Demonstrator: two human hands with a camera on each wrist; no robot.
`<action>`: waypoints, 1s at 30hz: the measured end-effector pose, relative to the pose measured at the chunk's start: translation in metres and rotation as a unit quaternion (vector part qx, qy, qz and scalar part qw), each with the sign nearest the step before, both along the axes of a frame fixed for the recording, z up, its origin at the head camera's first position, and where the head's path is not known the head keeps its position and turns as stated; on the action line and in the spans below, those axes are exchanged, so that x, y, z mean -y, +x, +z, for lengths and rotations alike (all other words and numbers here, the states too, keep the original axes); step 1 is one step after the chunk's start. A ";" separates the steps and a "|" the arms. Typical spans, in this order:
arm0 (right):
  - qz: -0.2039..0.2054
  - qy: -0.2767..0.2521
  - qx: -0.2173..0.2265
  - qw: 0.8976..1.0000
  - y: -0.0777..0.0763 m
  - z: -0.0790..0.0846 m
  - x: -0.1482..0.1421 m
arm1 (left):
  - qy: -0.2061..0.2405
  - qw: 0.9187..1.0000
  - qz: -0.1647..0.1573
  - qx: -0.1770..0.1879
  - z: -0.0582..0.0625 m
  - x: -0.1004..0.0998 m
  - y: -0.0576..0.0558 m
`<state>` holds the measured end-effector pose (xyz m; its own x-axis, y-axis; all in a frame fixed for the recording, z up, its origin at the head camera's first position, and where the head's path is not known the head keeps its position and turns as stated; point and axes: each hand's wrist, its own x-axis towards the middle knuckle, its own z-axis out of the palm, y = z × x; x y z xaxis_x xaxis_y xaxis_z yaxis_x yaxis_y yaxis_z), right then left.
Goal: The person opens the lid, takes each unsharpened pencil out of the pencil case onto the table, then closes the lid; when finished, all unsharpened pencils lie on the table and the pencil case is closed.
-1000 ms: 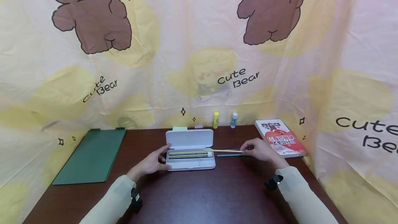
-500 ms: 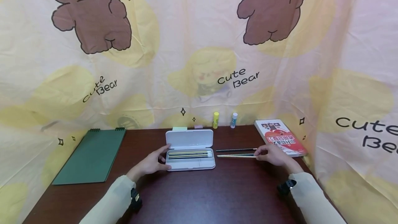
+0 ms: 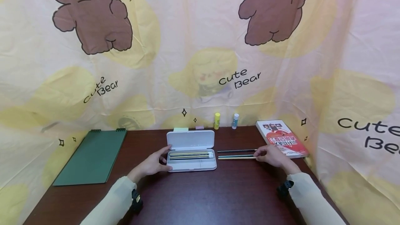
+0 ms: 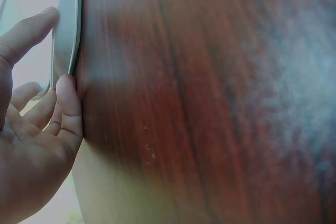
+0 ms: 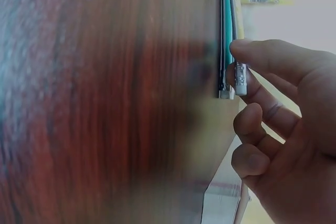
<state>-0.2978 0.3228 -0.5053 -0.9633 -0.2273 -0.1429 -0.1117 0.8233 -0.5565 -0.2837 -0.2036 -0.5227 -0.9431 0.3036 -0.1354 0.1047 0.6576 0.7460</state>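
Observation:
A white pencil case [image 3: 184,165] lies with its lid up on the table, several striped pencils [image 3: 189,155] in its rear compartment. My left hand [image 3: 153,160] holds the case by its left end, thumb at the front corner and fingers towards the hinge; the left wrist view shows the thumb against the case wall [image 4: 67,24]. To the right, my right hand [image 3: 270,155] pinches a pale yellow pencil [image 3: 236,158] near its eraser end [image 5: 240,80]. This pencil lies along a teal pencil [image 5: 228,19]. Behind them is a dark pencil [image 3: 235,150].
A green spiral notebook [image 3: 90,159] lies at the left. Sticky notes [image 3: 181,129], a yellow glue stick [image 3: 217,121] and a blue-and-white glue stick [image 3: 235,121] are behind the case. A red-and-white book [image 3: 282,140] lies beyond my right hand.
My right hand has carried the yellow pencil rightward from the case's right end to beside the teal pencil, then shifted slightly left. My left hand has stayed on the case.

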 end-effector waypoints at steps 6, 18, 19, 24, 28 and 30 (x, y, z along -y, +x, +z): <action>-0.005 0.003 0.002 1.000 -0.002 -0.001 0.003 | 0.001 1.000 -0.001 -0.001 0.000 0.000 0.000; -0.008 -0.018 -0.003 1.000 -0.003 0.002 0.012 | 0.001 1.000 -0.001 0.004 0.000 0.000 0.000; -0.006 -0.022 -0.005 1.000 -0.004 0.002 0.014 | 0.001 1.000 0.001 0.005 0.000 0.000 0.000; 0.013 -0.032 -0.017 0.999 -0.006 0.006 0.023 | 0.002 1.000 0.004 0.008 0.000 0.000 0.000; 0.016 -0.029 -0.017 0.999 -0.007 0.009 0.035 | 0.005 1.000 -0.001 0.007 0.000 0.000 0.000; 0.026 -0.028 -0.020 0.999 -0.008 0.010 0.040 | 0.003 1.000 -0.002 0.005 0.000 0.000 0.000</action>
